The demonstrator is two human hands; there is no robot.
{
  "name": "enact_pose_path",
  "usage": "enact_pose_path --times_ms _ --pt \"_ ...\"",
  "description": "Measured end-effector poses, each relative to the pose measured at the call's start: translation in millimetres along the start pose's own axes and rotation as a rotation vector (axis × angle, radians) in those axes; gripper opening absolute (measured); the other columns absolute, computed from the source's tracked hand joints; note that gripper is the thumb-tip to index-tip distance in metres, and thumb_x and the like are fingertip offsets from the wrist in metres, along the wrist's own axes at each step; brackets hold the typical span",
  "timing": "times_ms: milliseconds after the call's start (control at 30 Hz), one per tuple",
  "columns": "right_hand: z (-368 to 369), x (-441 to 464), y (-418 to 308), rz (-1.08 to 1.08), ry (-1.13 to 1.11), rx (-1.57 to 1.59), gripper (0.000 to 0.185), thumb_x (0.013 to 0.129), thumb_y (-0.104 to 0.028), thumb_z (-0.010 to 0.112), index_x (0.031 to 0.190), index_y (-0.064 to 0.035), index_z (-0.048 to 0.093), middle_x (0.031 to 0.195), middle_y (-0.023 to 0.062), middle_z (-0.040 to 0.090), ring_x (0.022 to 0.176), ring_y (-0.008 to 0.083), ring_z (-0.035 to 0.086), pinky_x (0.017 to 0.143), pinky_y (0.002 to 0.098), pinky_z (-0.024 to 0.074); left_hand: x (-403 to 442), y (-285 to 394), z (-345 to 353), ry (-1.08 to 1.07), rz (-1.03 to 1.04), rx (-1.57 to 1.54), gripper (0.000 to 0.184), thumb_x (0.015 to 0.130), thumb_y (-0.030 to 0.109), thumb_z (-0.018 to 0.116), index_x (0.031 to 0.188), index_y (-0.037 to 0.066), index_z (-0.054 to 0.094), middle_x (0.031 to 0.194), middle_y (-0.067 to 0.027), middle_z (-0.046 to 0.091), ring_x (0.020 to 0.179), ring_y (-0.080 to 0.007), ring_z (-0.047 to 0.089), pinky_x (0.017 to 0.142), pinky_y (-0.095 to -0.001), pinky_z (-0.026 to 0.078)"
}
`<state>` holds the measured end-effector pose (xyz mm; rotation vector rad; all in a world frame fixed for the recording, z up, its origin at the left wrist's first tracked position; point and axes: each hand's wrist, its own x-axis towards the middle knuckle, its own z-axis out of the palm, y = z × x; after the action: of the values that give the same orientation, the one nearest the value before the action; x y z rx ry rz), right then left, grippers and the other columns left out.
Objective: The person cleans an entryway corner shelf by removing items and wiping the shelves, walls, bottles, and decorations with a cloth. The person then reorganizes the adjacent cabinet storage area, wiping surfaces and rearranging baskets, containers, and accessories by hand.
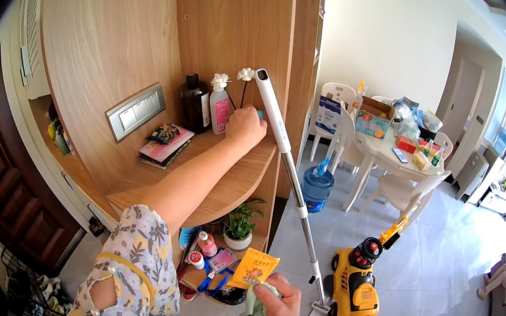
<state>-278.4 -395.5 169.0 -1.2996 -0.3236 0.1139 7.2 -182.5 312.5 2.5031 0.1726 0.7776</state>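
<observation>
My left hand (245,127) reaches over the curved wooden shelf (213,175), its fingers curled around something mostly hidden. A bit of blue shows past the fingertips. Just beside it stand a pink and white bottle (218,111), a dark brown bottle (195,103) and two white flowers on dark stems. Low in front of me, my right hand (280,303) is closed on a yellow packet (254,268) and a pale green cloth (256,310). The cloth hangs below the thumb.
A white and silver vacuum stick (292,175) leans at the shelf's edge. On the floor are a yellow toy digger (356,287) and a blue water jug (317,188). A potted plant (239,226) sits below. Behind is a loaded white table (387,148). A person's legs (503,277) show far right.
</observation>
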Motion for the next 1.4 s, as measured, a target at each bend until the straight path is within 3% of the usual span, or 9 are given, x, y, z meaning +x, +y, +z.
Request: enact_pose_path --times_ms 333,433,567,667,867,1000,1067,1133,1400 --pt "4 5 2 -0.025 0.002 0.011 0.015 0.083 -0.007 0.071 0.096 0.0025 0.072 0.084 0.0039 0.062 0.079 0.0113 0.057 0.07 0.025 0.0441 -20 14 -31 0.134 0.133 0.166 0.032 0.084 0.026 0.067 0.092 -0.004 0.057 0.087 -0.0243 0.067 0.079 -0.0375 0.068 0.068 -0.0449 0.056" --pt "-4 14 -4 -0.064 0.005 -0.011 0.014 0.083 -0.005 0.071 0.094 0.0027 0.071 0.084 0.0043 0.062 0.079 0.0117 0.057 0.07 0.0252 0.0442 -51 32 -93 -0.352 0.199 -0.458 0.038 0.098 0.038 0.054 0.1 0.001 0.061 0.076 -0.0068 0.066 0.054 -0.0065 0.055 0.049 -0.0231 0.042" --pt "-1 36 -44 -0.099 -0.054 0.001 0.021 0.081 -0.002 0.063 0.099 0.0068 0.07 0.103 0.0095 0.067 0.094 0.0164 0.061 0.082 0.0284 0.0459 -122 18 -153 -0.918 0.318 -0.67 0.046 0.092 0.039 0.064 0.124 0.007 0.058 0.087 -0.0026 0.066 0.069 -0.0062 0.056 0.059 -0.0216 0.044" --pt "15 51 -66 -0.228 -0.177 -0.074 0.017 0.082 -0.005 0.067 0.096 0.0047 0.07 0.095 0.0078 0.065 0.089 0.0145 0.06 0.077 0.028 0.046 -171 21 -197 -0.956 0.35 -0.42 0.05 0.082 0.023 0.078 0.126 0.008 0.06 0.089 0.0 0.067 0.075 -0.0067 0.058 0.066 -0.0222 0.048" --pt "64 83 -109 -0.018 -0.347 0.168 0.029 0.091 -0.019 0.061 0.117 -0.0055 0.058 0.099 0.0009 0.06 0.088 0.0089 0.058 0.077 0.0238 0.0481 -211 -34 -226 -0.519 0.015 -0.923 0.034 0.085 0.015 0.072 0.116 0.002 0.065 0.094 -0.005 0.07 0.064 -0.0069 0.058 0.059 -0.0221 0.048" --pt "84 169 -102 0.044 -0.035 0.541 0.029 0.097 -0.042 0.053 0.096 -0.0131 0.055 0.079 0.0019 0.06 0.068 0.0148 0.06 0.062 0.0336 0.0529 -196 -78 -260 -0.247 -0.218 -0.762 0.038 0.087 0.011 0.068 0.122 0.0 0.059 0.089 -0.0047 0.068 0.056 -0.0058 0.055 0.047 -0.0189 0.042" --pt "88 213 -85 -0.254 -0.017 0.193 0.033 0.095 -0.035 0.057 0.116 -0.0103 0.054 0.11 0.0096 0.056 0.101 0.0239 0.056 0.088 0.0381 0.0456 -196 -102 -261 -0.146 -0.224 -0.808 0.043 0.087 0.011 0.067 0.126 0.0 0.055 0.087 -0.0045 0.067 0.053 -0.0055 0.053 0.044 -0.0179 0.04" --pt "90 228 -73 -0.898 0.227 -0.973 0.034 0.088 -0.026 0.064 0.117 -0.0099 0.057 0.124 0.0167 0.049 0.112 0.0363 0.049 0.095 0.0468 0.0394 -203 -122 -261 -0.007 -0.281 -0.749 0.054 0.088 0.012 0.067 0.135 -0.002 0.043 0.084 -0.0057 0.066 0.052 -0.006 0.053 0.042 -0.0179 0.039" --pt "97 204 -68 -0.684 -0.269 -1.194 0.032 0.089 -0.026 0.059 0.116 -0.0082 0.063 0.116 0.018 0.058 0.102 0.0386 0.055 0.089 0.047 0.0455 -212 -136 -245 -0.032 -0.241 -0.275 0.048 0.089 0.014 0.068 0.127 0.0 0.042 0.072 -0.0065 0.065 0.053 -0.0069 0.058 0.043 -0.0211 0.043"
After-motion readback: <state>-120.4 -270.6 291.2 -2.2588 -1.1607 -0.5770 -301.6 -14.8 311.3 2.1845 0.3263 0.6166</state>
